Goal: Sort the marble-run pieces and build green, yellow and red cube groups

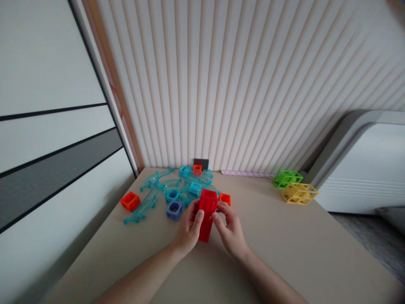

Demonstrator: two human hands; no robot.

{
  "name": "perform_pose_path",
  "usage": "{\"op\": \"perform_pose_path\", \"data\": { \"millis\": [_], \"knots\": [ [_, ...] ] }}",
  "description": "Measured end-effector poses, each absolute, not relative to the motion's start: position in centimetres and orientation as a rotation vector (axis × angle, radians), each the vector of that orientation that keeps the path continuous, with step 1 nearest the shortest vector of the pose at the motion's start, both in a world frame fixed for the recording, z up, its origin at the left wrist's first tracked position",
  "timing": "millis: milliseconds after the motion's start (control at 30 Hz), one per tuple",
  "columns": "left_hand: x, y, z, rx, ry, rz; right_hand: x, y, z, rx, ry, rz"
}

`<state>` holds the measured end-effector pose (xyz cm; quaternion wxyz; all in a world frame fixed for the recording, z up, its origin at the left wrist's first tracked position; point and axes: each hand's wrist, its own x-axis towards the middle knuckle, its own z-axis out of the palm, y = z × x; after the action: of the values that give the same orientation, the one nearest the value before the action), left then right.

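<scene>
Two hands, left hand (189, 230) and right hand (230, 230), fingers closed around a red block tower (207, 213) above the tabletop (284, 245). Just behind, teal track pieces (158, 190); well right, green cube (286, 178) and yellow cube (299, 193).

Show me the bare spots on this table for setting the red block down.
Bare tabletop lies between the right hand and the yellow lattice cube; also near the left edge, below the orange square cup. Crowded: the translucent teal track pieces behind the tall red block.

A tall red translucent block (206, 213) stands upright, slightly tilted, on the beige table, near its middle.
</scene>
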<state>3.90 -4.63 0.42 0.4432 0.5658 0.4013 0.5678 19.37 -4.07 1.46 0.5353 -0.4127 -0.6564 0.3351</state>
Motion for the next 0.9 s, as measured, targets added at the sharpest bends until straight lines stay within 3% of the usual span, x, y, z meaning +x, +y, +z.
{"op": "perform_pose_path", "data": {
  "millis": [900],
  "knots": [
    [3.82,-4.85,0.5,1.311,0.944,1.389,19.29,-4.55,0.75,-0.946,-1.633,0.723]
  ]
}}
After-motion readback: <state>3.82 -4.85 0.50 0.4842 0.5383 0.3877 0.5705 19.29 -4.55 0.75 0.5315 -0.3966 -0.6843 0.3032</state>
